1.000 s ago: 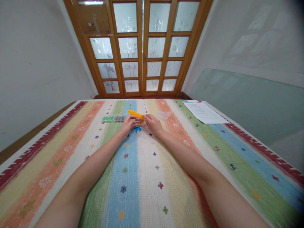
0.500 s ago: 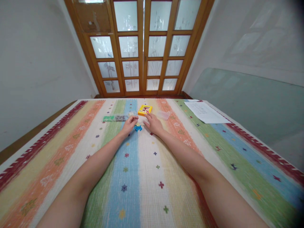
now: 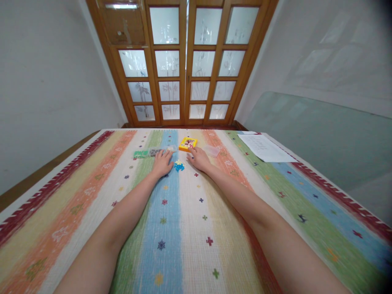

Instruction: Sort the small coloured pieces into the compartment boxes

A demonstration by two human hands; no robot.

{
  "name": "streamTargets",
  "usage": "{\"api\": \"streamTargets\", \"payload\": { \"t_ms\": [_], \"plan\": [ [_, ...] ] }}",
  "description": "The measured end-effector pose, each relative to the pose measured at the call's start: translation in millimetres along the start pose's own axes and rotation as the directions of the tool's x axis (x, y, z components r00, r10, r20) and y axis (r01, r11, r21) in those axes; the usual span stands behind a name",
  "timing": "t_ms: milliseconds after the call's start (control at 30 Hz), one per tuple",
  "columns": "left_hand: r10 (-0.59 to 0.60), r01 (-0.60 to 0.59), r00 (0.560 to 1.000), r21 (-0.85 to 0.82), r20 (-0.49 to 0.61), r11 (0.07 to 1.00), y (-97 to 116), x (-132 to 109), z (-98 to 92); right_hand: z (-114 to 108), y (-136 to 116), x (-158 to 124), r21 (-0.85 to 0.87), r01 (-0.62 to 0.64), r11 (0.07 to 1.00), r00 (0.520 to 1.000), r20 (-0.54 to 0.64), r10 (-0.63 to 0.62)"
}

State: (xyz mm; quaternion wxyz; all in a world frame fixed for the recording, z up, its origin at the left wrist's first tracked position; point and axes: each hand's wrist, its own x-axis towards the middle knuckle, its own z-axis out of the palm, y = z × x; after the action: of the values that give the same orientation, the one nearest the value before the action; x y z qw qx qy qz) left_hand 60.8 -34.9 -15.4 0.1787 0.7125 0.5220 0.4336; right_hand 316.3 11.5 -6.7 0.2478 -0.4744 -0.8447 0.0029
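Observation:
A small pile of blue and pale yellow pieces [image 3: 179, 166] lies on the striped tablecloth between my hands. My left hand [image 3: 162, 164] is just left of the pile, palm down with its fingers apart. Its fingertips reach the near side of a row of clear compartments with green pieces [image 3: 141, 154] at the left end; I cannot tell whether they touch it. To the right of the pile, my right hand [image 3: 199, 159] rests low over the cloth, fingers apart, nothing visible in it. Beyond its fingertips sits a yellow box [image 3: 188, 143] with a picture on top.
A translucent pinkish tray or lid [image 3: 212, 150] lies right of the yellow box. Sheets of printed paper [image 3: 265, 148] are at the table's far right. Past the far edge of the tablecloth [image 3: 192, 228] stand wooden doors with glass panes [image 3: 170, 63].
My left hand has moved left, away from the pile, and its pinched fingers have spread. More of the pile now shows. My right hand has hardly moved, and the view has tilted slightly.

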Motion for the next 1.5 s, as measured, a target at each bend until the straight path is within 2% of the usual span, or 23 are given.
{"api": "streamTargets", "payload": {
  "t_ms": [200, 300, 400, 467, 567, 667, 733, 867, 967, 1100, 1167, 1267, 1400, 1500],
  "plan": [
    [0.022, -0.026, 0.999, 0.100, 0.037, 0.995, -7, 0, -4.6, 15, -18, 40, -0.049, 0.006, 0.999, 1.000, -0.004, -0.006],
    [0.028, -0.041, 0.997, 0.186, 0.072, 0.982, -14, 2, -12.9, 26, -25, 54, -0.119, -0.029, 0.992, 0.997, 0.068, 0.038],
    [0.028, -0.075, 0.991, 0.371, 0.132, 0.926, -20, 3, -18.5, 29, -26, 59, -0.164, -0.036, 0.986, 0.987, 0.149, 0.061],
    [0.025, -0.099, 0.987, 0.479, 0.159, 0.873, -21, 3, -19.3, 27, -25, 57, -0.189, -0.020, 0.982, 0.987, 0.154, 0.050],
    [0.051, -0.128, 0.986, 0.527, 0.158, 0.840, -20, 1, -18.1, 18, -25, 47, -0.226, -0.003, 0.974, 0.992, 0.119, 0.031],
    [0.120, -0.164, 0.986, 0.501, 0.120, 0.850, -20, 1, -16.5, 5, -22, 29, -0.236, 0.042, 0.971, 0.996, 0.082, -0.023],
    [0.157, -0.174, 0.985, 0.462, 0.075, 0.870, -22, 2, -14.4, -4, -15, 16, -0.205, 0.063, 0.977, 0.993, 0.109, -0.042],
    [0.152, -0.122, 0.987, 0.386, -0.049, 0.914, -23, 7, -6.0, -21, 9, -4, -0.136, 0.024, 0.990, 0.994, 0.108, -0.010],
    [0.151, -0.110, 0.986, 0.391, -0.076, 0.914, -22, 11, 0.0, -28, 27, -9, -0.089, 0.018, 0.996, 0.996, 0.086, -0.011],
    [0.130, -0.090, 0.990, 0.456, -0.057, 0.885, -26, 22, 2.8, -26, 33, -8, -0.003, -0.055, 0.998, 0.998, 0.038, 0.055],
    [0.098, -0.070, 0.995, 0.508, -0.030, 0.859, -29, 28, 3.3, -23, 27, -6, 0.007, -0.080, 0.997, 0.997, 0.023, 0.080],
    [0.048, -0.036, 0.999, 0.588, -0.005, 0.808, -31, 34, 4.6, -21, 13, -3, -0.053, -0.052, 0.997, 0.999, 0.003, 0.052],
    [0.039, -0.047, 0.999, 0.629, 0.027, 0.776, -29, 33, 3.8, -23, 4, 0, -0.116, -0.069, 0.991, 0.997, 0.027, 0.072],
    [0.061, -0.083, 0.997, 0.629, 0.056, 0.773, -27, 31, 1.8, -28, 13, -3, -0.119, -0.071, 0.990, 0.994, 0.069, 0.080]
  ]
}}
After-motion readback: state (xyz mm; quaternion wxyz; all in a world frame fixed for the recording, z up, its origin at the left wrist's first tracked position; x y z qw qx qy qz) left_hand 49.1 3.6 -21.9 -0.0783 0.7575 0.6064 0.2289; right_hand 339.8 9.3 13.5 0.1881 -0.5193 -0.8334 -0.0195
